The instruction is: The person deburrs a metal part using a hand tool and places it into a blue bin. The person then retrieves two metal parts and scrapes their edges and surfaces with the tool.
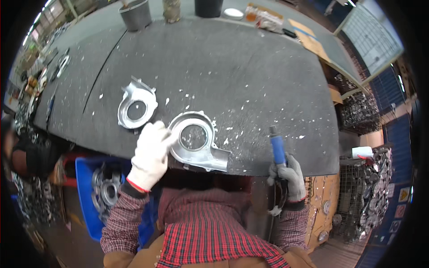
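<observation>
My left hand (151, 154), in a white glove with a red cuff edge, pinches the left rim of a silvery cast-metal blower housing (207, 155). This snail-shaped part has a round opening and an outlet pointing right; it lies flat near the table's front edge. My right hand (291, 175), in a grey glove, is wrapped round a blue cylindrical hand tool (278, 149). The tool's dark tip points away from me, apart from the housing, and a cord hangs below my hand. A second, smaller metal housing (149, 101) lies just beyond my left hand, untouched.
Pale metal chips dot the dark table mat (232, 58). A blue crate (85, 192) holding metal parts stands below the table at left. Along the far edge are a grey bucket (135, 18) and a black container (208, 6). Wire baskets (364, 192) of metal parts stand at right.
</observation>
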`<state>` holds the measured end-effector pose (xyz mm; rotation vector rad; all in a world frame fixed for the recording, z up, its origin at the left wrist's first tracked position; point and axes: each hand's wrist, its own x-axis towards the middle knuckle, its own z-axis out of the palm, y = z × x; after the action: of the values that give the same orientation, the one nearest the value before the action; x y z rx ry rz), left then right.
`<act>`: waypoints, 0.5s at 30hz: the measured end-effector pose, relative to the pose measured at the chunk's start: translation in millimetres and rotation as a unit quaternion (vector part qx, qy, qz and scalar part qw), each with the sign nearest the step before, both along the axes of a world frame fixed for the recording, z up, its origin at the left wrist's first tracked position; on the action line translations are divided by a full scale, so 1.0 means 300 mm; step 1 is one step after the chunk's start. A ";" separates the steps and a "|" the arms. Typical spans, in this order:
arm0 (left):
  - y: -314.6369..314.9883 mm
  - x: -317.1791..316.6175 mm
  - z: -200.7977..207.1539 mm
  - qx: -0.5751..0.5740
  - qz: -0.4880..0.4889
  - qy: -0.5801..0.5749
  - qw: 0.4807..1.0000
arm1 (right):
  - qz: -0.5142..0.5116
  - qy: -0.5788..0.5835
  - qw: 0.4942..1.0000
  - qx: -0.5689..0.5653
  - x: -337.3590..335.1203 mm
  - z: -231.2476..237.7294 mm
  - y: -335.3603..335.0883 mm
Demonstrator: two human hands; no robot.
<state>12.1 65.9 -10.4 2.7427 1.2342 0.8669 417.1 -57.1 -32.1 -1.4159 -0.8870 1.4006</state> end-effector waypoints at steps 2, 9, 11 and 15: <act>0.007 -0.017 -0.051 -0.006 0.044 -0.029 0.999 | -0.054 0.218 0.973 0.048 -0.090 0.020 0.015; -0.004 0.033 -0.179 -0.034 0.080 -0.079 0.993 | 0.042 0.110 0.992 0.034 -0.152 0.144 0.125; -0.004 0.036 -0.190 -0.054 0.076 -0.125 0.988 | 0.115 -0.091 0.987 0.073 -0.175 0.159 0.083; -0.025 0.016 -0.263 -0.028 0.096 -0.168 0.981 | 0.212 -0.386 0.887 0.138 -0.317 0.239 0.078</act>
<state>16.9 58.5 -89.3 2.3319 1.4374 1.2283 321.9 -33.6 39.6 -1.6253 -1.9252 0.9119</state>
